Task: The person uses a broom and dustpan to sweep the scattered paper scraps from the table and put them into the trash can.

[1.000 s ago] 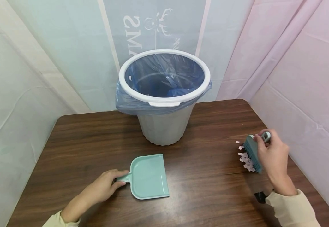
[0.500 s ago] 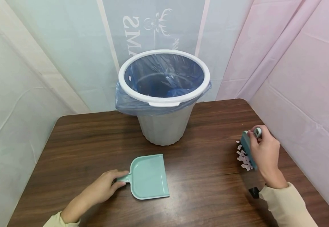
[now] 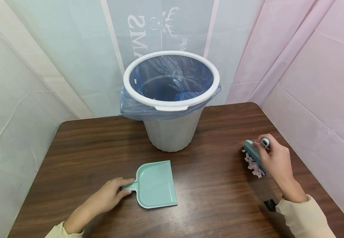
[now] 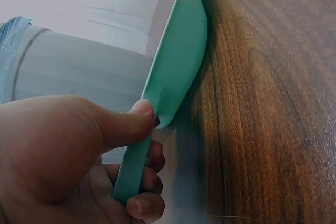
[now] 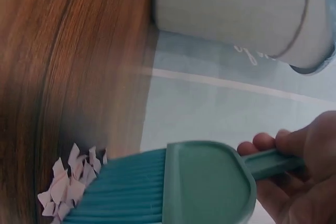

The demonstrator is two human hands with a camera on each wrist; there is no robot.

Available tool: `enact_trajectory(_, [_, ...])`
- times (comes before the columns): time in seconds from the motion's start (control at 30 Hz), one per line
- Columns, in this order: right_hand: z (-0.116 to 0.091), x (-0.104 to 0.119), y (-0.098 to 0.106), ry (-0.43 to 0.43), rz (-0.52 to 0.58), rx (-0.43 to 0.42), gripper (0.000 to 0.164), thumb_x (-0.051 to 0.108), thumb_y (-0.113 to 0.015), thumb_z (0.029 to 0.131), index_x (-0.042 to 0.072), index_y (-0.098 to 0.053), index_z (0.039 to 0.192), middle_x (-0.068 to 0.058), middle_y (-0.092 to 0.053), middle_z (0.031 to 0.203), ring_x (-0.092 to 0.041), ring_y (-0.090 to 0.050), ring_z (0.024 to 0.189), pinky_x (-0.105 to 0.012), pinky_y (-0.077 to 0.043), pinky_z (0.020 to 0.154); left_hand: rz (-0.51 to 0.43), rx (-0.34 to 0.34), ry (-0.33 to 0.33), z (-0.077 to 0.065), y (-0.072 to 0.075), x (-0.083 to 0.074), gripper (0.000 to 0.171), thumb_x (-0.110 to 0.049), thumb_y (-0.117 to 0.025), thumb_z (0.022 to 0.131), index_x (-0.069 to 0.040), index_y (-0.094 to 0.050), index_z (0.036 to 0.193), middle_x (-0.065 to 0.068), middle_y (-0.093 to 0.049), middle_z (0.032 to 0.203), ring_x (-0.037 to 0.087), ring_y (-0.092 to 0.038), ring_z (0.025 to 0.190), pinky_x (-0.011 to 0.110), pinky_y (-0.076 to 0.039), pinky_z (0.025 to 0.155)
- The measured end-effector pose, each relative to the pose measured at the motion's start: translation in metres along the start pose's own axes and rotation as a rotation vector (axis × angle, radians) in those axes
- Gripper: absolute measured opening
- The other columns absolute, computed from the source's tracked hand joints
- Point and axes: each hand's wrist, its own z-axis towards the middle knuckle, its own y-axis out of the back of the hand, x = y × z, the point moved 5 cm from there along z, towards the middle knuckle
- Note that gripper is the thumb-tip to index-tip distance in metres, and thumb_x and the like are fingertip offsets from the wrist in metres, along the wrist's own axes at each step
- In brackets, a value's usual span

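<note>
A mint-green dustpan (image 3: 155,185) lies on the table left of centre, its straight lip facing right. My left hand (image 3: 108,195) grips its short handle; the left wrist view shows thumb on one side and curled fingers on the other. At the right, my right hand (image 3: 276,160) holds a small green hand brush (image 3: 253,152) by the handle. The brush's teal bristles (image 5: 126,187) touch a small heap of torn paper scraps (image 5: 65,190) on the table. Part of the heap is hidden behind the brush.
A white bin (image 3: 173,132) lined with a blue plastic bag (image 3: 142,112) stands at the back middle of the brown wooden table (image 3: 94,148). Pale cloth curtains (image 3: 323,99) hang close behind and along both sides. Wood surface lies between dustpan and scraps.
My right hand has moved the brush leftward, and the paper scraps have shifted slightly left with it. The left hand and dustpan have stayed in place.
</note>
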Motion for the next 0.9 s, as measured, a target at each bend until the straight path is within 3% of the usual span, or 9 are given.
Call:
enact_trajectory(0.27, [-0.01,0.015,0.005,0.052,0.092,0.07,0.028,-0.016,-0.078,0.079,0.004,-0.064,0.095,-0.011,-0.069,0.08,0.003,-0.041,0.053,-0.014,-0.034,0.047,0.012,0.001,0.001,0.002,0.001,-0.002,0.038,-0.011,-0.072,0.094,0.003,-0.067,0.129,0.004,-0.072,0.111,0.017,-0.065,0.101,0.037,-0.057,0.083])
enact_trajectory(0.57, [-0.021,0.045,-0.003,0.091,0.171,0.123,0.031,-0.019,-0.075,0.08,0.006,-0.064,0.095,-0.006,-0.073,0.084,0.008,-0.062,0.076,-0.011,-0.045,0.053,0.01,0.02,0.033,0.002,0.0,-0.004,0.038,-0.011,-0.072,0.094,0.004,-0.066,0.129,0.007,-0.071,0.114,0.023,-0.066,0.104,0.039,-0.057,0.084])
enact_trajectory(0.8, [-0.027,0.073,-0.015,0.13,0.183,0.133,0.032,-0.014,-0.079,0.079,0.01,-0.064,0.093,0.004,-0.062,0.076,0.0,-0.049,0.057,-0.012,-0.041,0.049,0.004,0.021,0.036,0.001,0.0,-0.004,0.039,-0.011,-0.072,0.094,0.003,-0.066,0.13,0.005,-0.071,0.112,0.02,-0.065,0.102,0.038,-0.057,0.083])
enact_trajectory(0.9, [-0.03,0.081,-0.02,0.115,0.189,0.123,0.031,-0.013,-0.079,0.08,0.011,-0.064,0.093,0.004,-0.061,0.076,-0.001,-0.052,0.057,-0.012,-0.044,0.051,0.007,0.018,0.038,0.001,0.0,-0.004,0.039,-0.012,-0.073,0.094,0.003,-0.067,0.129,0.005,-0.071,0.112,0.02,-0.065,0.102,0.038,-0.057,0.083])
